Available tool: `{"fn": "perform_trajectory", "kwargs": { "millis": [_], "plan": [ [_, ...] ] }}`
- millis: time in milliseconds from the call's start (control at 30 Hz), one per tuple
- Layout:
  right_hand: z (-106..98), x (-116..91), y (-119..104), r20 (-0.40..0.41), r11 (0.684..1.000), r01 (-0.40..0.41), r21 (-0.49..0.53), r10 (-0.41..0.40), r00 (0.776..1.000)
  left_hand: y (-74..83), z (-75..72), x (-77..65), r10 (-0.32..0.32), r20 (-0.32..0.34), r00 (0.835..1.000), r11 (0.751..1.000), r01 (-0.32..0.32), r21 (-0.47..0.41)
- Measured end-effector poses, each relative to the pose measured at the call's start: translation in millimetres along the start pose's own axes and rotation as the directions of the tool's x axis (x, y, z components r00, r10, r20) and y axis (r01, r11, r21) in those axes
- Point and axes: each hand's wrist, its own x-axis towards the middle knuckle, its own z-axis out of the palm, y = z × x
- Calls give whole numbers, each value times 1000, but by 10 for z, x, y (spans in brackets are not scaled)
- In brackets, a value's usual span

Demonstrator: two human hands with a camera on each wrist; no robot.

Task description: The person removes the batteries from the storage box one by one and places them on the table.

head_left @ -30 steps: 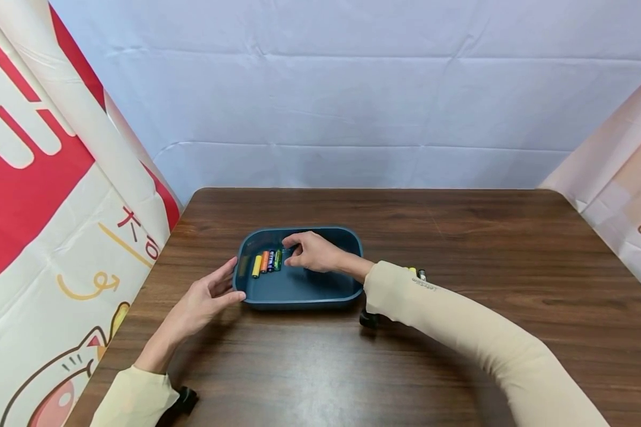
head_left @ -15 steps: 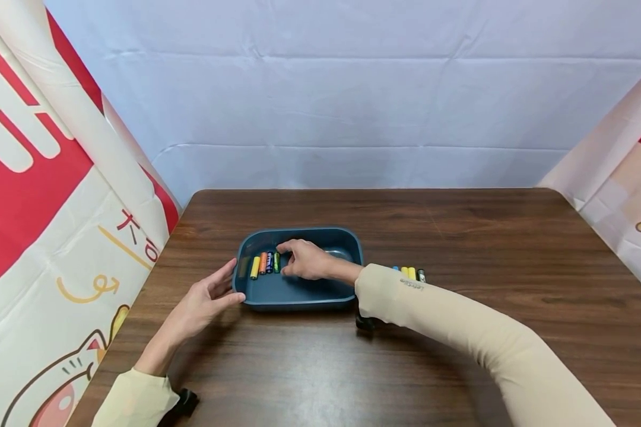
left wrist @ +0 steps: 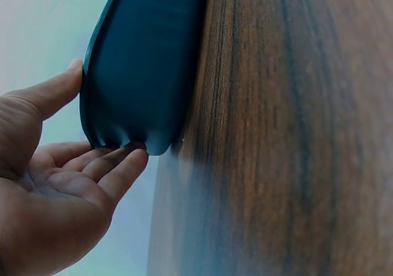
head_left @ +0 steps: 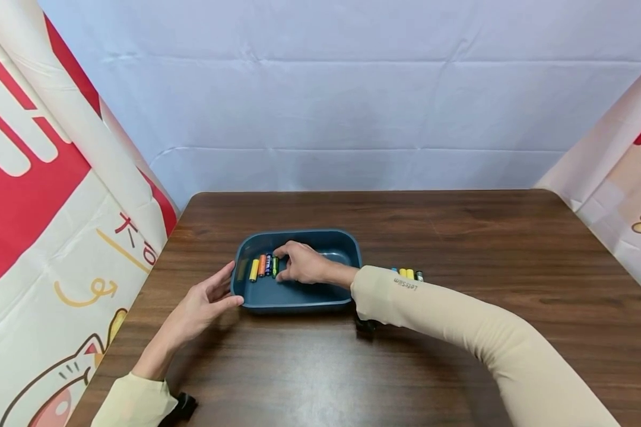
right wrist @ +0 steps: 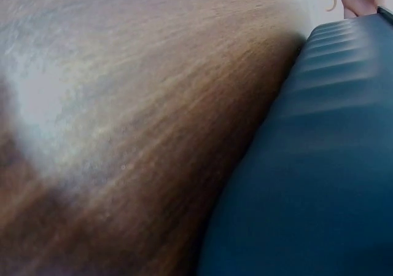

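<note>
In the head view, a dark blue rectangular tray (head_left: 299,296) lies on the wooden table. A row of batteries stands side by side in its left part: yellow (head_left: 253,270), orange (head_left: 262,266), dark blue (head_left: 269,265) and green (head_left: 275,267). My right hand (head_left: 307,264) reaches into the tray, with index finger and thumb pinching the green battery at its two ends. At the tray's left end is my left hand (head_left: 200,305), its thumb on the near corner and its extended fingers against the end wall. The left wrist view shows these fingertips on the tray (left wrist: 141,61).
More batteries (head_left: 406,273) lie on the table (head_left: 459,237) right of the tray, partly hidden behind my right sleeve (head_left: 438,302). Black wrist straps (head_left: 184,406) show under the sleeves. A white cloth (head_left: 326,107) hangs behind the table, with a printed one at the left.
My right hand has moved left and nearer, its finger and thumb coming onto the green battery. That battery has shifted slightly towards me. My left hand stays on the tray's end.
</note>
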Motion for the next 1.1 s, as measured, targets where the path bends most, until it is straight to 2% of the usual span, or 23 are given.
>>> {"fn": "perform_trajectory", "kwargs": {
  "millis": [400,633,1100],
  "plan": [
    [59,24,-6,-22,997,-12,-73,10,1000,-8,1,-13,-17,-1,1000,1000,17,2],
    [65,29,-8,-32,992,8,-129,-12,999,-1,4,-10,-11,-4,1000,1000,11,8],
    [55,24,-23,18,979,36,-202,-33,999,12,8,-10,-16,-6,1000,1000,16,16]
  ]
}}
